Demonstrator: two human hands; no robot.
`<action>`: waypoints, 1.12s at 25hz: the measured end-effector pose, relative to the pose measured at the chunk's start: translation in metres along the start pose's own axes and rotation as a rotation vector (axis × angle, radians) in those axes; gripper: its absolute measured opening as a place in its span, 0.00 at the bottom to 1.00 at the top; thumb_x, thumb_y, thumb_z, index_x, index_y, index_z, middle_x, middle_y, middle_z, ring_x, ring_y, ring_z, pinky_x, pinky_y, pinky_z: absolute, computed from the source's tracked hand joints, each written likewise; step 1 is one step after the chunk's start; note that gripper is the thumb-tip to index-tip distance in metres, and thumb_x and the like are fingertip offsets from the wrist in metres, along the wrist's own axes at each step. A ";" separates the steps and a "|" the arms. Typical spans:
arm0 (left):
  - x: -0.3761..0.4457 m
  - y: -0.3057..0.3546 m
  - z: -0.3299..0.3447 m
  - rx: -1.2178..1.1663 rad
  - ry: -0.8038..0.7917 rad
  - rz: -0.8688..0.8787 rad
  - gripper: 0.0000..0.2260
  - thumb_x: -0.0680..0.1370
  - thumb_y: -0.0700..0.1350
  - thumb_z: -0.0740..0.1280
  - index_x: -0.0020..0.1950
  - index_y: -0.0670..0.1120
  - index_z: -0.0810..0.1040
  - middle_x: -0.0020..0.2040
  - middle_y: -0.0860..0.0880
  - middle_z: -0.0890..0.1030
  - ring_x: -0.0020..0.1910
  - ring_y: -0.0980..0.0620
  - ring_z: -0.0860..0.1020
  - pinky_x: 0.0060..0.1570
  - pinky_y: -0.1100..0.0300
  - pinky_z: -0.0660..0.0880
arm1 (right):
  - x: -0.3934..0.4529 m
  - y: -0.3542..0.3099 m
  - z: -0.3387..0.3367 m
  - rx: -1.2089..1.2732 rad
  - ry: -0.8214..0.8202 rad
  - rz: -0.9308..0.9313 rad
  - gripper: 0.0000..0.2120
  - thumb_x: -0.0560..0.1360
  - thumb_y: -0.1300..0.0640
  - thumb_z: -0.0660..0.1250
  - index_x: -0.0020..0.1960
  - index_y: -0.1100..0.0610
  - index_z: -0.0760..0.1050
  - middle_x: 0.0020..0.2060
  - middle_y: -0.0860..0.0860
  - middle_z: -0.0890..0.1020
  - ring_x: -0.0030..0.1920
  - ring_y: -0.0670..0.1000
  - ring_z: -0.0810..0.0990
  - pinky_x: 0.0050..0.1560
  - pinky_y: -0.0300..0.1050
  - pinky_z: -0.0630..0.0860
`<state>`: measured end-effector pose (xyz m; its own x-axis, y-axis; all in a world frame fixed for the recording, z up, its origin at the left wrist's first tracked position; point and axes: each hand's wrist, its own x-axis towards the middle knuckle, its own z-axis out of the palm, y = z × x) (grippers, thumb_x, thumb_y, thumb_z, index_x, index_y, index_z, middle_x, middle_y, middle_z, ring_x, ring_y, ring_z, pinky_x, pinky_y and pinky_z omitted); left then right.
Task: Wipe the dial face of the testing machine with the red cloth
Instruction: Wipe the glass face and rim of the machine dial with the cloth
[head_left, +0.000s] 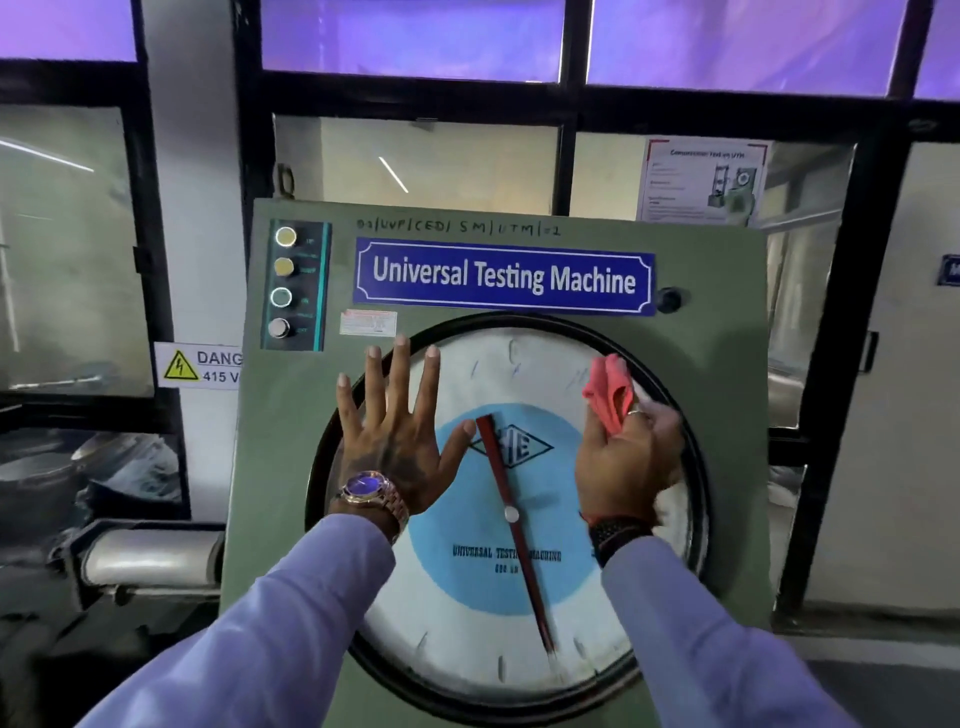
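The round dial face (483, 613) of the green testing machine (722, 322) has a white ring, a blue centre and a long red needle (511, 514). My left hand (395, 431) lies flat on the upper left of the dial, fingers spread, holding nothing. My right hand (628, 462) presses on the upper right of the dial and grips the red cloth (608, 389), which sticks out above the fingers against the glass. A watch sits on the left wrist, a dark band on the right.
A blue "Universal Testing Machine" plate (504, 278) sits above the dial. Several indicator lights (284, 283) run down the panel's upper left, and a black knob (669, 300) sits at upper right. A danger sign (200, 364) and metal rollers (150, 558) are at left. Windows stand behind.
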<state>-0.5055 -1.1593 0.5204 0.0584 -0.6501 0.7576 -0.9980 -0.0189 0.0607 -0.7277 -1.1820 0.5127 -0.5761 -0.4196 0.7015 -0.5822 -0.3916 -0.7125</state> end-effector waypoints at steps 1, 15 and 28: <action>0.012 -0.003 0.011 0.003 0.003 0.002 0.43 0.81 0.74 0.45 0.89 0.53 0.39 0.89 0.45 0.36 0.88 0.36 0.38 0.83 0.28 0.42 | 0.015 0.003 0.014 -0.107 0.014 -0.104 0.16 0.78 0.51 0.70 0.62 0.57 0.83 0.57 0.60 0.76 0.58 0.65 0.75 0.58 0.64 0.72; 0.019 -0.057 0.109 0.042 0.214 -0.093 0.57 0.69 0.85 0.55 0.90 0.53 0.52 0.90 0.42 0.44 0.88 0.32 0.45 0.80 0.24 0.48 | -0.013 -0.014 0.155 -0.364 -0.272 -0.869 0.32 0.84 0.36 0.54 0.86 0.40 0.52 0.87 0.52 0.54 0.86 0.62 0.52 0.84 0.68 0.47; 0.020 -0.049 0.101 0.048 0.191 -0.110 0.62 0.65 0.88 0.53 0.90 0.52 0.49 0.90 0.41 0.42 0.87 0.31 0.43 0.80 0.22 0.46 | 0.006 0.018 0.126 -0.431 -0.269 -0.762 0.33 0.83 0.37 0.57 0.86 0.41 0.54 0.87 0.53 0.57 0.86 0.62 0.53 0.82 0.72 0.47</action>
<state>-0.4577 -1.2483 0.4672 0.1662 -0.4862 0.8579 -0.9851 -0.1205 0.1226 -0.6691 -1.2951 0.5018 0.1739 -0.3709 0.9122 -0.9449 -0.3238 0.0485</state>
